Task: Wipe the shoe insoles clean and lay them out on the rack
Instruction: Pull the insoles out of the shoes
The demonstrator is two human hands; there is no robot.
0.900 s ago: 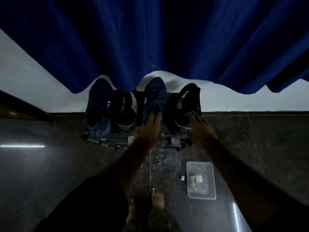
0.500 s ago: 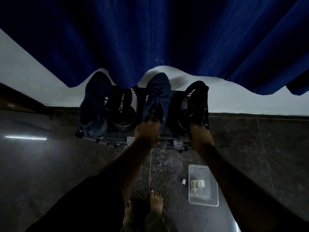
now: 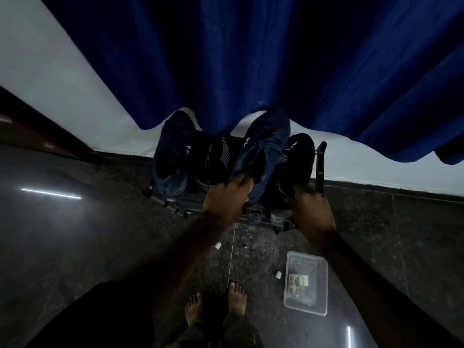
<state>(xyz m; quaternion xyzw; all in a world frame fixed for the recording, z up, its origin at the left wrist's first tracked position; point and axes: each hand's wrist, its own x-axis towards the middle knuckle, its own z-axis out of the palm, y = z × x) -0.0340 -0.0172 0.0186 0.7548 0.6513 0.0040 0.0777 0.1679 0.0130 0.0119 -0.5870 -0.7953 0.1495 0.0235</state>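
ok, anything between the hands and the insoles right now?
Yes: the shoes themselves. No insole shows; presumably they sit inside. The left hand grips the heel opening of the blue shoe, the right hand grips the heel of the black shoe. Nothing blocks either hand from its shoe.

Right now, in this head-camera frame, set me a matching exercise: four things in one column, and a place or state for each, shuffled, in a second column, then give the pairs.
Things:
1. left hand
2. right hand
3. clear plastic box
4. leftmost blue shoe

Places or states:
A. on the floor beside the bare feet
B. grips the heel of the black shoe at the rack's right end
C. untouched, at the rack's left end
D. grips the heel opening of the second blue shoe

Pairs: 1-D, 2-B, 3-A, 4-C
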